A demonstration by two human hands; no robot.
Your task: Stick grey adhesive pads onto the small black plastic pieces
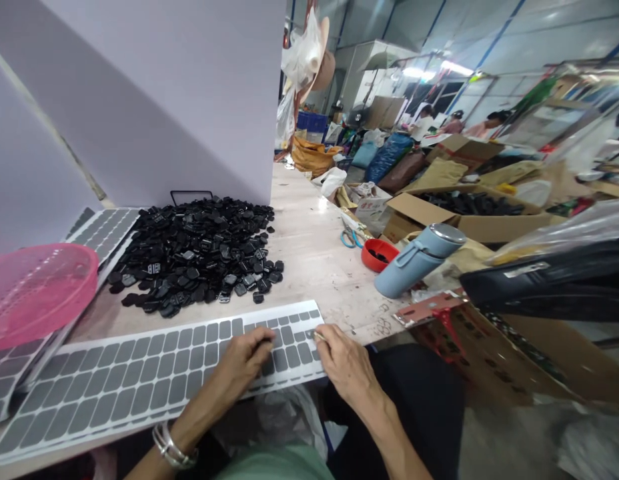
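A long white sheet of grey square stickers (139, 373) lies along the near edge of the table. My left hand (244, 363) rests on its right part, fingers curled and pressed down on a sticker. My right hand (342, 360) is beside it at the sheet's right end, pinched on a thin pointed tool (317, 335) whose tip touches a grey sticker. Behind the sheet sits a heap of small black plastic pieces (199, 253).
A pink basket (34, 290) stands at the left over more sticker sheets (102, 230). A white partition (154, 100) backs the table. To the right are a blue flask (419, 260), a red bowl (379, 255), scissors (350, 238) and cardboard boxes (439, 213). People work far back.
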